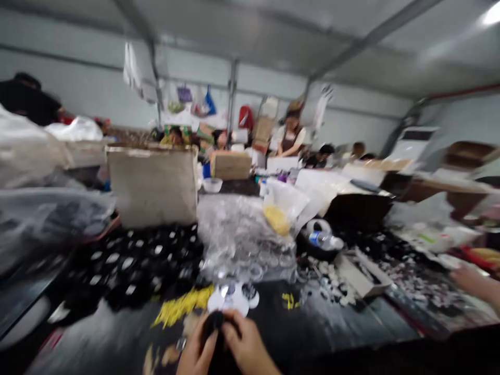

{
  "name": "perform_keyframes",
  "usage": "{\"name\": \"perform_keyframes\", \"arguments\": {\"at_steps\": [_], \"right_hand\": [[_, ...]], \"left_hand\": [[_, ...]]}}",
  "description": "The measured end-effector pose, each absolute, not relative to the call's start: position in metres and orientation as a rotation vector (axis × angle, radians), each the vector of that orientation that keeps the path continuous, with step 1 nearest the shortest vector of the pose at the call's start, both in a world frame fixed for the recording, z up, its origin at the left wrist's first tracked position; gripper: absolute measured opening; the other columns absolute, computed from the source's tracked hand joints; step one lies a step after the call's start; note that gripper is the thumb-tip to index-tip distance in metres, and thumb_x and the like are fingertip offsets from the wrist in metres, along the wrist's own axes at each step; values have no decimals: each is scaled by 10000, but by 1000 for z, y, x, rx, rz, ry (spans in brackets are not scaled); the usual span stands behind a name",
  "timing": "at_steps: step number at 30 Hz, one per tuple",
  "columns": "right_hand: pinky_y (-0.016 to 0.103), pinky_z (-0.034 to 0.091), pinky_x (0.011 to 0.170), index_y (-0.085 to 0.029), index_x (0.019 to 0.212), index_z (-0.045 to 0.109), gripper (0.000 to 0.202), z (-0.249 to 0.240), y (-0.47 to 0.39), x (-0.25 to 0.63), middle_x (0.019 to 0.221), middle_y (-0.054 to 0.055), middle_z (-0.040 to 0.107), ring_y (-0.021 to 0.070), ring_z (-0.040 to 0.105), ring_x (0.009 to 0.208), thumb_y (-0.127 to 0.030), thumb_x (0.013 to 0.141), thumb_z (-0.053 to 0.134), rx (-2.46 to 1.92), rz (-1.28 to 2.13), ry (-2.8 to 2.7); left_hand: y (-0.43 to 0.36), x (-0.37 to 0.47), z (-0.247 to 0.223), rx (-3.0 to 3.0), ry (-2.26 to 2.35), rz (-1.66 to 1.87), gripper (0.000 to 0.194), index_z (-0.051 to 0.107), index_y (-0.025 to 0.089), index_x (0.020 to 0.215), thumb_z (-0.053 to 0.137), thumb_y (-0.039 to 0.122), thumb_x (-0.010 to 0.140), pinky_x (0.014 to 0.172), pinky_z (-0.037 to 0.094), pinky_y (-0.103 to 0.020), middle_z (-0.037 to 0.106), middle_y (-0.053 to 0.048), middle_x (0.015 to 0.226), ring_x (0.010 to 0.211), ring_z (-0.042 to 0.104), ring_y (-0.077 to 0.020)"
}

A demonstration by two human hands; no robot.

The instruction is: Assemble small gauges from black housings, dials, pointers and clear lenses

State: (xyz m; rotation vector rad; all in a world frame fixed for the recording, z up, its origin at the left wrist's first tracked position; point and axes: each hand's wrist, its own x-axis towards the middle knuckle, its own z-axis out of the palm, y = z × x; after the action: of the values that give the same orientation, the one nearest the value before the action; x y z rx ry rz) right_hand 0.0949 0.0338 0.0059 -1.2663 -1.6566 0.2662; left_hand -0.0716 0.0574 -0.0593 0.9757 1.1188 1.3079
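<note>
Between both hands, low in the middle of the head view, is a small round black part (214, 322) whose exact kind I cannot make out. My left hand (198, 348) has its thumb and fingers closed on its left side. From the right, my right hand (247, 341) pinches the same part with bent fingers. Just beyond the hands lie white discs (228, 298), some with dark and clear pieces on them. A heap of thin yellow strips (183, 306) is to their left, and a few more yellow strips (289, 300) are to their right. Motion blurs the picture.
Many black round parts (128, 263) cover the table's left side before an upright pale box (152, 187). A clear plastic bag (246, 234) of rings lies ahead. A plastic bottle (325, 240) and an open white box (363, 273) stand right. Another person's hand (474, 281) reaches in at the right.
</note>
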Motion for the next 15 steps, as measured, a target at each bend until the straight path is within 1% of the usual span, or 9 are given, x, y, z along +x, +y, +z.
{"name": "perform_keyframes", "arguments": {"at_steps": [1, 2, 4, 6, 8, 10, 15], "right_hand": [[258, 556, 598, -225, 839, 714, 255, -17, 39, 75, 665, -6, 713, 160, 686, 625, -324, 863, 480, -1269, 362, -1718], [258, 554, 679, -209, 906, 704, 252, -37, 41, 64, 772, 16, 734, 158, 693, 720, -292, 880, 467, -1292, 458, -1743], [306, 513, 820, -192, 973, 681, 249, -67, 44, 64, 938, 63, 722, 186, 666, 887, -288, 898, 464, -1372, 576, -1751], [360, 454, 898, -187, 993, 666, 249, -83, 49, 82, 1003, 88, 695, 217, 622, 977, -294, 909, 458, -1451, 620, -1769], [384, 417, 912, -184, 990, 664, 228, -87, 58, 101, 1011, 96, 680, 237, 599, 997, -280, 899, 478, -1495, 625, -1821], [387, 403, 891, -182, 994, 658, 217, -83, 66, 108, 1000, 97, 668, 243, 588, 986, -265, 897, 482, -1519, 596, -1868], [366, 383, 830, -195, 1015, 650, 206, -69, 84, 79, 950, 71, 660, 227, 583, 924, -227, 918, 472, -1506, 473, -2066]], "left_hand": [[55, -76, -66, 946, 1050, 1314, 353, 692, 192, 847, 825, 372, 575, 1082, 286, -552, 694, -86, 979, 1158, 527, -386], [53, -81, -73, 905, 1054, 1299, 388, 692, 190, 881, 822, 384, 571, 1093, 280, -533, 696, -86, 995, 1165, 528, -375], [48, -90, -84, 807, 1091, 1271, 396, 650, 206, 1026, 717, 423, 701, 1034, 391, -468, 678, -75, 1087, 1122, 574, -302], [42, -99, -88, 722, 1128, 1266, 370, 605, 200, 1083, 644, 404, 777, 962, 463, -416, 657, -84, 1129, 1091, 591, -261], [38, -106, -86, 664, 1150, 1273, 344, 589, 177, 1082, 629, 364, 796, 908, 497, -385, 649, -99, 1130, 1084, 592, -249], [36, -110, -81, 621, 1141, 1291, 323, 591, 159, 1065, 638, 324, 792, 885, 509, -367, 653, -105, 1119, 1087, 590, -244], [39, -113, -78, 513, 1024, 1331, 223, 628, 171, 978, 672, 245, 772, 881, 522, -339, 702, -70, 1026, 1015, 628, -202]]}}
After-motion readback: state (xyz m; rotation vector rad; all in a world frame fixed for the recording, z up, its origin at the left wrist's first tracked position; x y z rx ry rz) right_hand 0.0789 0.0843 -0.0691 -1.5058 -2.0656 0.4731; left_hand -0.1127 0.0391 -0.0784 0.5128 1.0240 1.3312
